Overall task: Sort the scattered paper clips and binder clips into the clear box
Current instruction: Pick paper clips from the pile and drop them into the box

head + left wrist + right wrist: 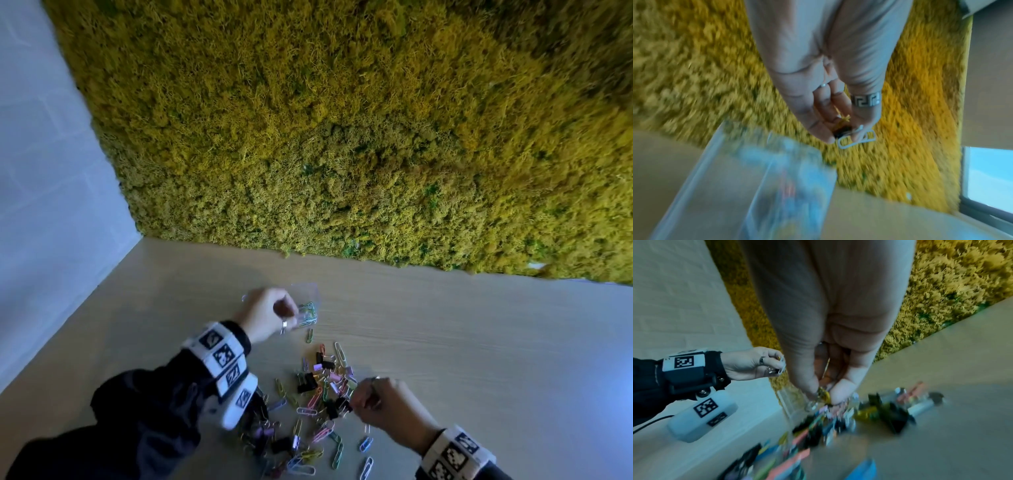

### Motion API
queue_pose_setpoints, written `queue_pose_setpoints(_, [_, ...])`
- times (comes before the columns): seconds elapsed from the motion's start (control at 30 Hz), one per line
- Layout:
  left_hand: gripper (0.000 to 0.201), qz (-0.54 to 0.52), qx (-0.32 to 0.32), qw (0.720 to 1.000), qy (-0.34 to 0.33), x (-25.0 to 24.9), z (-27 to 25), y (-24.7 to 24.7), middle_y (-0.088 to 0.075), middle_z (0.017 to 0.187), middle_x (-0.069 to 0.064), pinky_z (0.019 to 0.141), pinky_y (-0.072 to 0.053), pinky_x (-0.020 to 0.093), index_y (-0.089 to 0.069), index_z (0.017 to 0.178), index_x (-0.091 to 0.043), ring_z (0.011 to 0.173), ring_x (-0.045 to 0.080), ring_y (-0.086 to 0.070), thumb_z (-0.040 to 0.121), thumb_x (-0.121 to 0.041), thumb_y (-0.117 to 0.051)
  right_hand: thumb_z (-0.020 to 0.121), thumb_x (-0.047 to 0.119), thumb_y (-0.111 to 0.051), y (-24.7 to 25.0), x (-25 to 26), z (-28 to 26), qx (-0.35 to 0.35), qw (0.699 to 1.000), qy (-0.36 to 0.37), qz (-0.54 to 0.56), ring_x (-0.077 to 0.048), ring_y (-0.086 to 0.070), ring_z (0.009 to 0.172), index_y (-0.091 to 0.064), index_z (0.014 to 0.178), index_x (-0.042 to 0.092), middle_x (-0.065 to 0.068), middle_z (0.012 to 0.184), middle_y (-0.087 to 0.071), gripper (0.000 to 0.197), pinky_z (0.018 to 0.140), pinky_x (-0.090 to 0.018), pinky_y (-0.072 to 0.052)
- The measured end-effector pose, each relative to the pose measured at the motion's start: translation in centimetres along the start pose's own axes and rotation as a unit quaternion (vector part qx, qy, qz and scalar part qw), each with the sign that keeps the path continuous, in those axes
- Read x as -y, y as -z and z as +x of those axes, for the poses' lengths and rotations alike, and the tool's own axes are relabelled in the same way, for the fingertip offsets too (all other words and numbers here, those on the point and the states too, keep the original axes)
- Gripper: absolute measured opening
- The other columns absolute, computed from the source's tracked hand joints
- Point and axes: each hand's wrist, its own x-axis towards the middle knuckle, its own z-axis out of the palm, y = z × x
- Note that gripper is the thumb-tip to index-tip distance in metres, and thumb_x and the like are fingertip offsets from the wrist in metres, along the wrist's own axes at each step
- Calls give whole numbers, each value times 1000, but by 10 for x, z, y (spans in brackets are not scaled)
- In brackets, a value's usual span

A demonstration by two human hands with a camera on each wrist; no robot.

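Several coloured paper clips and binder clips lie scattered on the pale wooden table. The clear box stands behind them with green and yellow paper clips inside. My left hand hovers over the box; in the left wrist view my left hand pinches a white paper clip and a dark binder clip above the blurred clear box. My right hand is down in the pile, and in the right wrist view my right hand pinches a small yellow clip.
A yellow-green moss wall rises directly behind the table. A white wall bounds it on the left. Bare tabletop extends to the right of the pile. More clips lie near the front edge, partly under my left sleeve.
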Motion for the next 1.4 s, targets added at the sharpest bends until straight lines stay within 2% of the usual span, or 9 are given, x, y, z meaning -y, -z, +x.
queue_pose_setpoints(0.3, [14, 12, -26, 1000, 12, 2, 65, -5, -69, 87, 7, 66, -46, 10, -67, 90, -6, 80, 15, -61, 77, -1, -67, 82, 4, -62, 56, 39, 90, -188, 979, 54, 54, 17, -57, 63, -69, 87, 11, 9, 76, -64, 11, 62, 1, -44])
queue_pose_setpoints(0.47, [28, -50, -53, 997, -5, 18, 54, 2, -65, 106, 3, 87, -48, 24, -61, 112, -6, 95, 15, -61, 84, -2, -59, 82, 4, -63, 44, 65, 140, -256, 961, 79, 62, 7, -56, 63, -69, 90, 5, 3, 82, -66, 10, 62, 5, -41])
queue_pose_setpoints(0.63, [46, -56, -19, 998, 9, 26, 43, 9, -61, 113, 8, 89, -50, 22, -55, 121, -6, 100, 18, -59, 80, 12, -54, 83, 7, -62, 16, 77, 162, -159, 982, 105, -1, -9, -65, 83, -71, 93, 7, -7, 96, -73, 13, 85, -11, -47])
queue_pose_setpoints(0.8, [41, -59, -32, 998, -10, 36, 32, 15, -59, 108, -2, 74, -45, 3, -57, 119, -10, 98, 12, -57, 81, 3, -61, 91, 18, -53, 35, 66, 141, -210, 973, 98, 20, -7, -62, 84, -67, 103, 8, -2, 102, -71, 21, 67, 8, -37])
queue_pose_setpoints(0.97, [40, -94, -54, 993, -48, 64, -13, 10, -60, 83, -5, 64, -43, 5, -60, 89, -30, 71, -3, -56, 80, 9, -60, 91, 28, -51, 63, 1, 85, -28, 997, 6, -67, -11, -54, 95, -59, 109, 14, 0, 107, -61, 24, 91, -31, -48])
queue_pose_setpoints(1.07, [37, -45, 20, 999, 12, 78, -47, 2, -56, 85, -4, 67, -43, 17, -55, 85, -46, 65, 1, -51, 77, -13, -71, 89, 36, -54, 59, -39, 42, 48, 985, -75, -146, -15, -48, 97, -53, 115, 19, -3, 104, -46, 31, 88, -26, -38])
queue_pose_setpoints(1.2, [71, 163, 220, 952, 136, 84, -80, -14, -38, 124, 2, 95, -42, 30, -37, 127, -31, 111, 14, -44, 68, -47, -73, 82, 33, -64, 31, -59, 12, 60, 977, -160, -128, -18, -45, 92, -48, 113, 20, -3, 102, -36, 37, 84, -24, -38])
queue_pose_setpoints(1.3, [70, 148, 182, 962, 139, 72, -84, -31, -32, 127, 4, 98, -39, 28, -38, 130, -20, 118, 18, -40, 72, -37, -73, 85, 20, -60, 9, -47, 10, 27, 988, -108, -105, -14, -37, 95, -54, 97, 22, 9, 90, -40, 13, 88, -22, -37])
queue_pose_setpoints(1.4, [57, 112, 173, 973, 102, 57, -79, -46, -34, 114, 1, 91, -36, 21, -44, 126, -15, 114, 18, -43, 77, -24, -71, 86, 18, -61, -2, -21, 11, 42, 998, -24, -36, -3, -49, 79, -60, 102, 11, 4, 87, -50, 18, 71, -10, -37])
